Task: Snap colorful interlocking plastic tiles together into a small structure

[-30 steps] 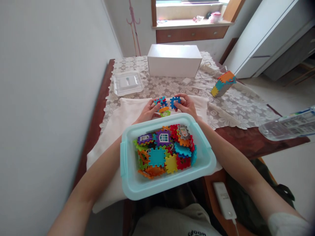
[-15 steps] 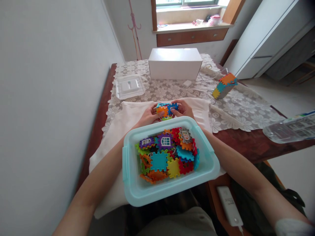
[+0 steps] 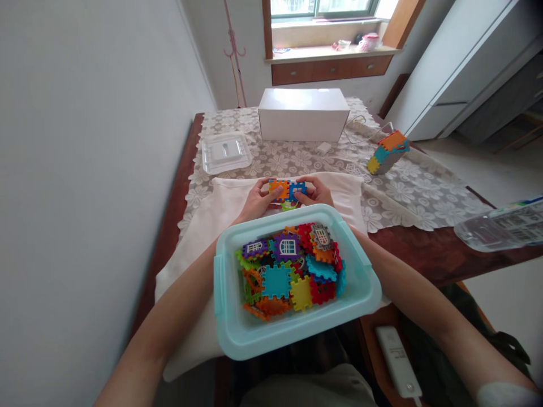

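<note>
Behind the tub, over the white cloth, my two hands hold a small cluster of joined interlocking tiles. My left hand (image 3: 257,200) is closed on its orange tile (image 3: 279,190), thumb on the front face. On the other side my right hand (image 3: 317,192) grips the blue tile (image 3: 298,191), thumb pressed on it. A lime green tile (image 3: 289,206) shows below the two, partly hidden by the tub's rim. The light blue tub (image 3: 292,339) in front of me holds many loose tiles in purple, red, teal, yellow and orange, some with window frames.
A white box (image 3: 303,121) stands at the back of the lace-covered table. Left of it lies a clear plastic lid (image 3: 227,152). A built tile block (image 3: 388,152) stands at the right. A clear plastic package (image 3: 500,226) juts out near the right edge; a white power strip (image 3: 397,362) lies below.
The held tiles have tipped, so the orange and blue faces now point more squarely at me and their top is less visible. Both hands keep hold. The view has shifted slightly.
</note>
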`<state>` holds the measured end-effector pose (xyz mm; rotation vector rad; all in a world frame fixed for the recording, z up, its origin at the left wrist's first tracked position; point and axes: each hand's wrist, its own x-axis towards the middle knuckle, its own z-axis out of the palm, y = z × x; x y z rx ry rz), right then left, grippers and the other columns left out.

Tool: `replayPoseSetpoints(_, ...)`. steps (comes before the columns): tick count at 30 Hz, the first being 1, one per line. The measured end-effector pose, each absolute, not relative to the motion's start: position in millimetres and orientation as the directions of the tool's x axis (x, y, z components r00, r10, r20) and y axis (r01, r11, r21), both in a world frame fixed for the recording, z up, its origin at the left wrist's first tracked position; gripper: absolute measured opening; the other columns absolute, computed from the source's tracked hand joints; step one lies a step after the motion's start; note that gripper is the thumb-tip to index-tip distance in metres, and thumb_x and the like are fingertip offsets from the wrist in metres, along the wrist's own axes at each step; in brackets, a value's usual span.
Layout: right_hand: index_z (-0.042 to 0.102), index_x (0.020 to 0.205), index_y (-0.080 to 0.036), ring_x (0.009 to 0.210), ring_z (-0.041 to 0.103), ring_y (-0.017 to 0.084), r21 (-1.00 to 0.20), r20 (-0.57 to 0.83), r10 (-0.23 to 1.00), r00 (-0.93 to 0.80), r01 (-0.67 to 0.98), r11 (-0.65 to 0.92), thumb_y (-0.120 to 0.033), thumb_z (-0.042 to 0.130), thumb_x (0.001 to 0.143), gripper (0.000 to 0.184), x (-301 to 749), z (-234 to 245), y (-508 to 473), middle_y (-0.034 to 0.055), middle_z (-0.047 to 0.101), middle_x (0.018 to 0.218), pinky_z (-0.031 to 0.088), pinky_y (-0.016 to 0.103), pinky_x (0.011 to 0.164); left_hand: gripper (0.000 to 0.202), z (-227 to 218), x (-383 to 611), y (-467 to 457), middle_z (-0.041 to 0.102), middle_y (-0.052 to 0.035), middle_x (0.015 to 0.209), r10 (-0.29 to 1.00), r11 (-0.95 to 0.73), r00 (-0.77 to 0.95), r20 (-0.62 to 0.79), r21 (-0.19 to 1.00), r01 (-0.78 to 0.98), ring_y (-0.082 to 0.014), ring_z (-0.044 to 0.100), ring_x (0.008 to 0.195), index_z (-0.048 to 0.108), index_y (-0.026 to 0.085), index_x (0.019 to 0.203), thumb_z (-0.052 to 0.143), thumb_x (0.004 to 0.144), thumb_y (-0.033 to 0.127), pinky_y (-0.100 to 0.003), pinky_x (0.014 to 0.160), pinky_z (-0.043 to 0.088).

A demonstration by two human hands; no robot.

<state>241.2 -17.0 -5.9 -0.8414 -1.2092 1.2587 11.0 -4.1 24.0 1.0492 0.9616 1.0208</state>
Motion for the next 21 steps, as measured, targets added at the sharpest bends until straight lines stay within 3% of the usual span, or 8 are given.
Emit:
replayPoseSetpoints(5, 0.069, 0.127, -0.029, 0.068, 0.077, 0.019, -0.95, 0.203, 0.979, -0.031, -0.25, 0.189, -0.069, 0.113, 0.077, 0.078, 242.3, -1.3, -17.0, -0.003, 0.084, 0.085, 0.066, 0.031, 0.063, 0.084, 29.4, 12.8, -9.3, 0.091, -0.0059, 0.109, 0.965, 0.168, 0.236, -0.119, 0.965, -0.2, -0.0232, 0.09, 0.086, 0.067, 0.026, 0.14, 0.117, 0.08, 0.059, -0.032, 0.077, 0.073)
replayPoseSetpoints(10, 0.068, 0.129, -0.03, 0.068, 0.078, 0.019, -0.962, 0.146, 0.984, -0.104, -0.248, 0.117, -0.069, 0.112, 0.075, 0.08, 238.9, -3.4, -18.7, -0.001, 0.087, 0.092, 0.065, 0.032, 0.061, 0.089, 31.7, 13.4, -8.9, 0.092, -0.0088, 0.108, 0.958, 0.183, 0.253, -0.136, 0.968, -0.173, -0.026, 0.092, 0.089, 0.067, 0.024, 0.141, 0.119, 0.077, 0.055, -0.033, 0.078, 0.073)
replayPoseSetpoints(21, 0.068, 0.127, -0.031, 0.065, 0.074, 0.018, -0.95, 0.212, 0.975, -0.068, -0.246, 0.189, -0.07, 0.11, 0.08, 0.075, 237.7, -3.4, -17.8, -0.0036, 0.083, 0.087, 0.064, 0.032, 0.062, 0.084, 31.1, 13.0, -10.9, 0.091, -0.0065, 0.11, 0.963, 0.184, 0.233, -0.138, 0.965, -0.188, -0.025, 0.091, 0.09, 0.066, 0.025, 0.139, 0.117, 0.08, 0.057, -0.036, 0.084, 0.075)
